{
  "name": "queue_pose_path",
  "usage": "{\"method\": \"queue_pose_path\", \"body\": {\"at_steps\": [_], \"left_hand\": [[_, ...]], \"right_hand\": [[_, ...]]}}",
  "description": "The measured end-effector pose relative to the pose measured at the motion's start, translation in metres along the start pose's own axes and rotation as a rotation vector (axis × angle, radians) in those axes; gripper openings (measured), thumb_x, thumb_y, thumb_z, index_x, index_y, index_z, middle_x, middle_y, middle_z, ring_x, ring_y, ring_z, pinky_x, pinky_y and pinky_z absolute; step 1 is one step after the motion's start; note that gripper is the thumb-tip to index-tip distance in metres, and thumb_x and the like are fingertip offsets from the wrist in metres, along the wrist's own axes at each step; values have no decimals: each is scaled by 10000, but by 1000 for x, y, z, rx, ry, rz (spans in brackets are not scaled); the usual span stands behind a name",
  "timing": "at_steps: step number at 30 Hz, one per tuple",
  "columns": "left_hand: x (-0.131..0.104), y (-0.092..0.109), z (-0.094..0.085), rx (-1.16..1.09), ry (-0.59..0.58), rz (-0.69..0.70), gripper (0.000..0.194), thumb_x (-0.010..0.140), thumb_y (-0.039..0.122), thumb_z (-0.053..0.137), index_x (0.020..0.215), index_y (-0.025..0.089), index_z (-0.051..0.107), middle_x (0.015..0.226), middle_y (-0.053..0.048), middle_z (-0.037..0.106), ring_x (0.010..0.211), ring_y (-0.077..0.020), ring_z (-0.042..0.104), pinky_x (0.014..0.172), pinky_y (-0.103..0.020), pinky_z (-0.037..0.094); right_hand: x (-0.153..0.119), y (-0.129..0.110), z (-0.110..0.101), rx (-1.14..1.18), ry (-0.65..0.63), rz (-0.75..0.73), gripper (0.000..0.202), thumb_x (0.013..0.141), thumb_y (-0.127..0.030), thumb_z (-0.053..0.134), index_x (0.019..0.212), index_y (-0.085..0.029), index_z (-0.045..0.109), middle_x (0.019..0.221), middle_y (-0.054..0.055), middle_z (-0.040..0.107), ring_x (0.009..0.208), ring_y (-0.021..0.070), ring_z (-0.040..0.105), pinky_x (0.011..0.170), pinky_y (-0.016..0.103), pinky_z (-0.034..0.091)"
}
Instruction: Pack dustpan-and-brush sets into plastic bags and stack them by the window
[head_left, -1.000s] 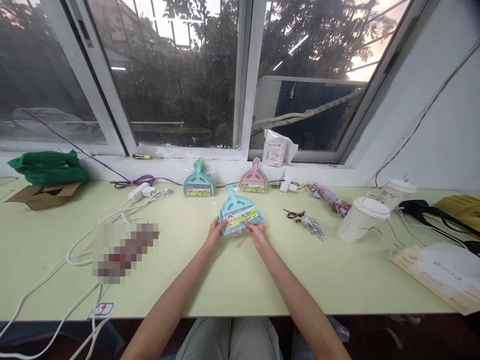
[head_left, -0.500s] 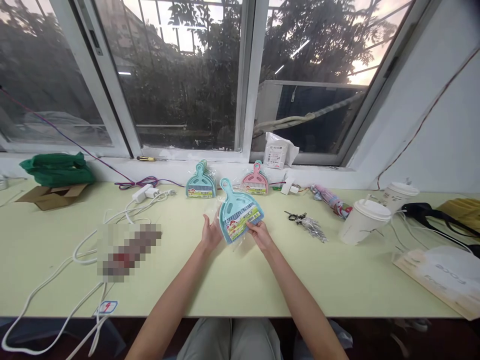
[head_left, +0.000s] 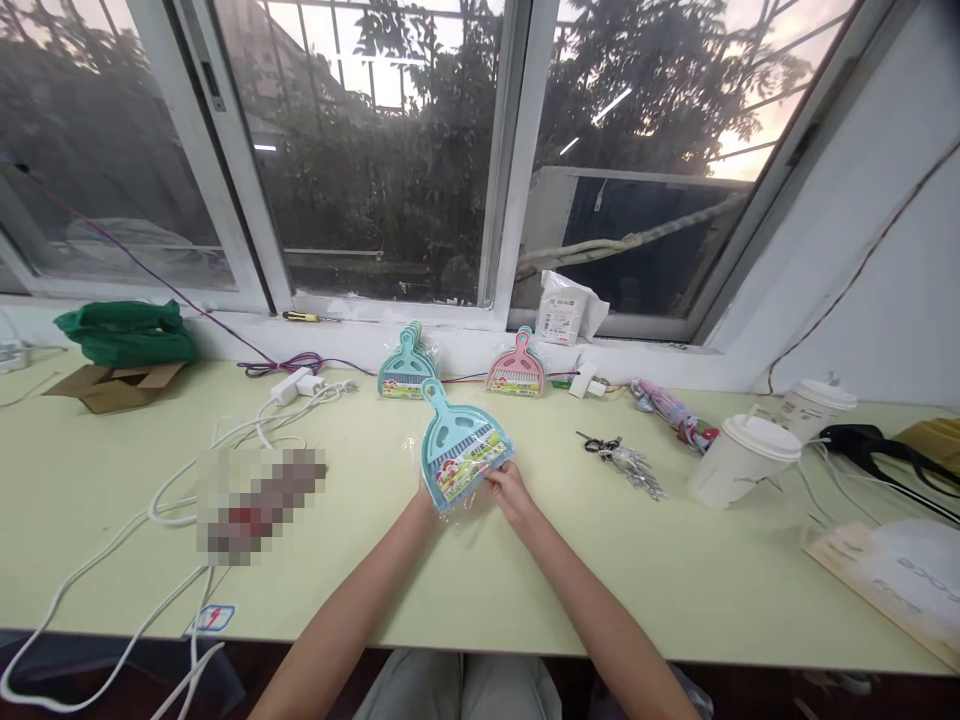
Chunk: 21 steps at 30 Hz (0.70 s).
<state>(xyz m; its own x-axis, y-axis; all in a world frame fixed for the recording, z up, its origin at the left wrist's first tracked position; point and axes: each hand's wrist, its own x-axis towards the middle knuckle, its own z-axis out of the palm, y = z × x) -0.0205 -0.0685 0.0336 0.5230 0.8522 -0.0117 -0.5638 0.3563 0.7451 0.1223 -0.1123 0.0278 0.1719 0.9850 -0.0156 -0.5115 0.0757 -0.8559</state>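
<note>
A light blue dustpan and brush set [head_left: 465,448] in clear plastic wrap is held up over the middle of the table, its handle tilted up to the left. My right hand [head_left: 507,488] pinches its lower right edge. Behind the set's lower left side is my left hand [head_left: 427,498], its fingers hidden by the dustpan. Against the wall beyond stand a stack of teal dustpan sets [head_left: 407,368] and a stack with a pink dustpan set [head_left: 517,370] in front, both wrapped.
White cables [head_left: 161,500] and a charger [head_left: 289,387] lie at the left, near an open cardboard box [head_left: 112,392] and green cloth [head_left: 124,335]. To the right are keys [head_left: 622,462], a folded umbrella [head_left: 675,412], lidded cups [head_left: 742,460] and a flat package [head_left: 892,580].
The held dustpan set has moved slightly left and down toward me. My left hand, seen beside it with spread fingers before, is now mostly behind it. The view has shifted a little.
</note>
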Motion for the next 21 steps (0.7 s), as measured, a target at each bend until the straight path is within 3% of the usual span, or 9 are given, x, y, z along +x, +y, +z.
{"method": "queue_pose_path", "body": {"at_steps": [3,6,8,11,15,18,21], "left_hand": [[0,10,3,-112,58,23,827,817,778,275,1302,151,513,1237,-189,620,1207,-390,532,1000,-595,398],[-2,16,11,-145,48,-10,881,793,814,250,1312,150,507,1255,-193,607,1209,-379,534,1007,-571,398],[-2,18,16,-116,25,-6,837,802,795,304,1312,163,509,1253,-176,611,1202,-366,543,1007,-551,404],[2,19,16,-25,69,113,751,792,764,418,1275,200,534,1239,-135,622,1177,-343,563,984,-509,433],[7,16,4,367,172,214,575,703,620,670,1075,184,620,1102,-103,673,1106,-322,592,934,-432,464],[9,9,-7,586,195,175,484,646,516,756,934,157,604,934,-91,688,951,-312,636,827,-420,499],[13,2,-15,536,228,89,450,651,442,769,943,162,573,851,-79,679,866,-307,649,751,-428,518]], "right_hand": [[8,1,-6,37,86,-37,340,516,-235,851,804,-172,681,853,42,744,815,201,696,727,299,582],[13,1,-12,58,136,-48,314,527,-214,836,796,-169,680,849,39,743,797,186,692,690,267,576],[15,2,-14,67,161,-49,306,528,-199,829,792,-166,677,834,37,741,783,177,690,668,249,570],[16,2,-15,71,177,-77,323,534,-198,828,819,-165,677,848,32,742,784,167,688,653,231,566],[19,-1,-19,82,211,-90,301,555,-184,814,821,-173,673,857,19,745,760,152,691,622,212,566],[22,-5,-26,41,175,33,244,579,-140,797,790,-168,675,822,27,749,708,149,698,590,206,572],[23,-12,-35,-47,85,156,214,616,-157,801,793,-164,681,806,46,751,696,163,711,596,235,592]]}}
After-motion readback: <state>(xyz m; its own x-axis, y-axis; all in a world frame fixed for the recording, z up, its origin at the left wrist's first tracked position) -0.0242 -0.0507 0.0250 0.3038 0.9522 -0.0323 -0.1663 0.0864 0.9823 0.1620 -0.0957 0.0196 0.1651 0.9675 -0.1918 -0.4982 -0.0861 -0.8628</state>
